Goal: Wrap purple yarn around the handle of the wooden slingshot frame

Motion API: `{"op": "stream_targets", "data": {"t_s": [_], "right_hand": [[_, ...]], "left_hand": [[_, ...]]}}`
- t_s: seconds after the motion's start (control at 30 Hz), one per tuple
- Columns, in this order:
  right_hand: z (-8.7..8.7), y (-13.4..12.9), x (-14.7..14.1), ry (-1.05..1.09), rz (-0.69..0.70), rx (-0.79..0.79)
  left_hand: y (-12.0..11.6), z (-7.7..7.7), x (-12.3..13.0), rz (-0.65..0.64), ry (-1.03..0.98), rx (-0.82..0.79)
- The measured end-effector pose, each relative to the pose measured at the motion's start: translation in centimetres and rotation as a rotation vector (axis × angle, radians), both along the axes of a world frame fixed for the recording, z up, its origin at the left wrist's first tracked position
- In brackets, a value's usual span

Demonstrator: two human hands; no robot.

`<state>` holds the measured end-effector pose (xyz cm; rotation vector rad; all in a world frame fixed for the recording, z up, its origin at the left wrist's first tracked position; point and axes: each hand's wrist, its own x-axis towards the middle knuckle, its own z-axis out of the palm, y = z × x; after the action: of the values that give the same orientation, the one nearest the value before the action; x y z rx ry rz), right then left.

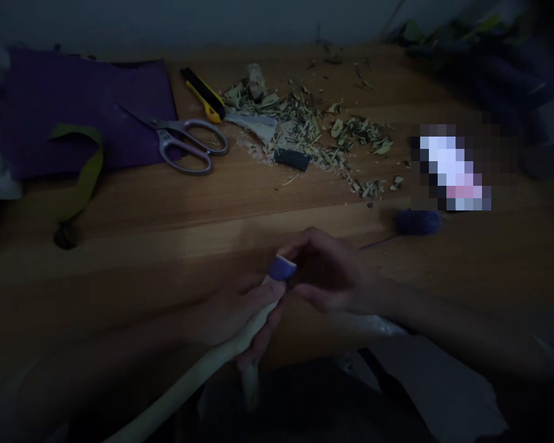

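Note:
A pale, peeled forked stick (184, 381) slants up from the bottom edge, with my left hand (240, 307) closed around it near its upper end. One short prong (251, 387) pokes out below that hand. At the top end sits a purple wrap (282, 268) with a light edge, just beyond my left thumb. My right hand (332, 271) curves about this wrap, index finger at its top and thumb at its lower side. From a ball of purple yarn (418, 221), a strand runs toward my right hand and is lost behind it.
Behind lie scissors (191, 144) on a purple sheet (87, 117), a yellow-black utility knife (205, 95), wood shavings (300, 117) and a dark small block (292, 159). A green strip (92, 166) curls at left. A pixelated bright object (452, 166) lies right.

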<state>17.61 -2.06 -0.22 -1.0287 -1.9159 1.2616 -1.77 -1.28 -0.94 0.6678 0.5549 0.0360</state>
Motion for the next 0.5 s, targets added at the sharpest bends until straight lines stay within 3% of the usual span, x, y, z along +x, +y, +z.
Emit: {"op": "stream_targets", "data": {"t_s": [0.07,0.17,0.37,0.5], "right_hand": [[0.5,0.1,-0.2,0.014,0.097,-0.160],[0.9,0.2,-0.4,-0.084,0.142,-0.215],[0.4,-0.2,-0.1,-0.222,0.150,0.141],[0.6,-0.9,0.0,-0.223,0.209,0.112]], "left_hand": [[0.0,-0.2,-0.1,0.016,-0.020,0.000],[0.0,-0.1,-0.2,0.038,-0.043,-0.002],[0.1,-0.2,-0.2,0.103,-0.071,-0.058],[0.1,-0.7,-0.2,0.155,-0.165,-0.063]]}}
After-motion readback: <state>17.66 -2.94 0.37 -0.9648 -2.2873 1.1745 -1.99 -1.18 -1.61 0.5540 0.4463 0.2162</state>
